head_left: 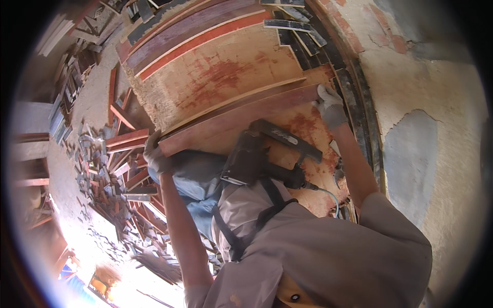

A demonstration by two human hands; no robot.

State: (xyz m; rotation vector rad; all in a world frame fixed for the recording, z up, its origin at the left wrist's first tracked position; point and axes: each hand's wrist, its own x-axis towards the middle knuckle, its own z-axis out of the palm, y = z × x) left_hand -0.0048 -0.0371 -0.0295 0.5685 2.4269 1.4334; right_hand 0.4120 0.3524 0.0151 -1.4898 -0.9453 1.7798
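A long reddish-brown wooden plank [241, 119] spans the space between my two hands, tilted up toward the right. My left hand [156, 153], in a pale glove, is closed around its left end. At the other end my right hand [330, 104], gloved too, grips the plank near its corner. Just below the plank, a black nail gun [245, 156] lies by my lap, with a thin greenish air hose [331, 195] running from its handle. Beneath is a stained plywood sheet [221, 77], with red smears across it.
Several red and purple boards [205, 38] lie along the sheet's far side. Dark strips [298, 25] are piled at the far right, beside a worn plaster wall [411, 102]. On the left, a heap of wood offcuts [128, 174] covers the floor.
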